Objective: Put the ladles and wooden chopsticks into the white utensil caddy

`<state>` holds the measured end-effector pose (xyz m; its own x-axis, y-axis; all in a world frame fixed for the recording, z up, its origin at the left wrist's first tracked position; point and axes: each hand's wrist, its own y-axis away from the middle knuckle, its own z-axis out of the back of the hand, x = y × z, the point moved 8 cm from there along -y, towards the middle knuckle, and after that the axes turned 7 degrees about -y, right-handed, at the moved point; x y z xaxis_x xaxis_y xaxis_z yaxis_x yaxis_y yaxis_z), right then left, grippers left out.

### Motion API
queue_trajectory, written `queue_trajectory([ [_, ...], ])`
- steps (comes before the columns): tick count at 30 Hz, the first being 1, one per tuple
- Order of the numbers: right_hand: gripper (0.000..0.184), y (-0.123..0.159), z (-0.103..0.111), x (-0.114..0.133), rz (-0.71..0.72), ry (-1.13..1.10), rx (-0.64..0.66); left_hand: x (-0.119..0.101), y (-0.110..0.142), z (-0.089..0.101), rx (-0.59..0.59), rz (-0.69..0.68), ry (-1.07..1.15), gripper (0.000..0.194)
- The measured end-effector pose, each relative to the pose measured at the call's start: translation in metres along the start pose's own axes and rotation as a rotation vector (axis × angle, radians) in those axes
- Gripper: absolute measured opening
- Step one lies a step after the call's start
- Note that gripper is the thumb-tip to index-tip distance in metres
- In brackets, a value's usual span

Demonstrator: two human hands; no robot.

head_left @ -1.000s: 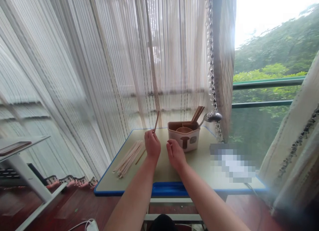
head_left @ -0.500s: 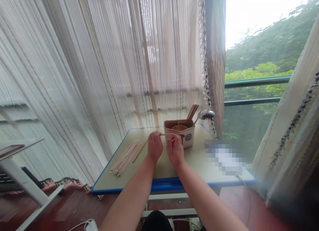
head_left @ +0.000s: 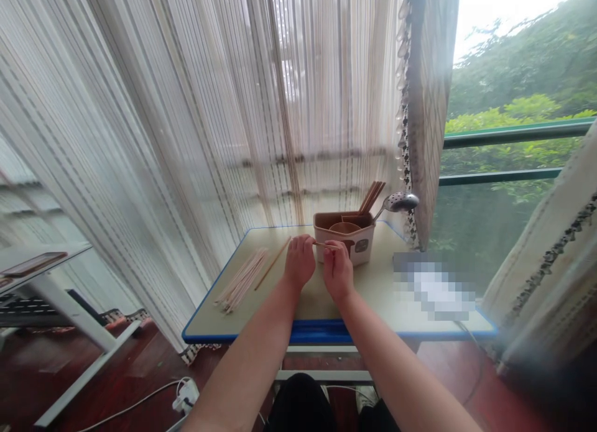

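Note:
Between my hands a thin wooden chopstick lies nearly level. My left hand is closed around its left end. The fingers of my right hand pinch its other end. Just behind them stands a two-tone utensil holder, pale outside and brown inside, with compartments. Brown chopsticks and a perforated metal skimmer stick up from its right side. A loose pile of pale chopsticks lies on the table to the left. One darker chopstick rests between that pile and my left hand.
The small table has a blue edge. On its right lies a pixelated object with a cable. Sheer curtains hang directly behind the table. A second desk stands at the left, and a white power strip is on the floor.
The view has shifted, so the table and holder sit slightly higher and farther right. Both hands stay closed on the chopstick, whose right end now tilts slightly downward.

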<state>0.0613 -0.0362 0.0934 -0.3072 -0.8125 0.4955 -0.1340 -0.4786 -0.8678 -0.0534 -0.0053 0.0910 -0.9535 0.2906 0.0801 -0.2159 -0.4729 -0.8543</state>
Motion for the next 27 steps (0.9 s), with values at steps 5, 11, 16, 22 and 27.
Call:
queue_trajectory([
  [5, 0.016, 0.0, 0.0, -0.003, -0.023, 0.0, -0.015, 0.001, -0.001, -0.001, 0.06, 0.019, 0.002, 0.019],
  [11, 0.017, 0.005, 0.0, -0.019, -0.223, -0.147, -0.051, -0.001, -0.003, -0.002, 0.11, 0.028, 0.025, 0.022],
  [16, 0.018, 0.002, 0.005, -0.018, -0.267, -0.205, -0.11, 0.001, -0.003, 0.003, 0.092, 0.009, 0.034, 0.024],
  [22, 0.019, -0.003, 0.017, -0.016, -0.325, -0.297, -0.211, -0.003, -0.003, 0.006, 0.097, -0.037, 0.082, 0.021],
  [27, 0.017, -0.01, 0.02, -0.016, -0.325, -0.357, -0.238, -0.007, -0.003, 0.003, 0.096, -0.07, 0.159, 0.018],
])
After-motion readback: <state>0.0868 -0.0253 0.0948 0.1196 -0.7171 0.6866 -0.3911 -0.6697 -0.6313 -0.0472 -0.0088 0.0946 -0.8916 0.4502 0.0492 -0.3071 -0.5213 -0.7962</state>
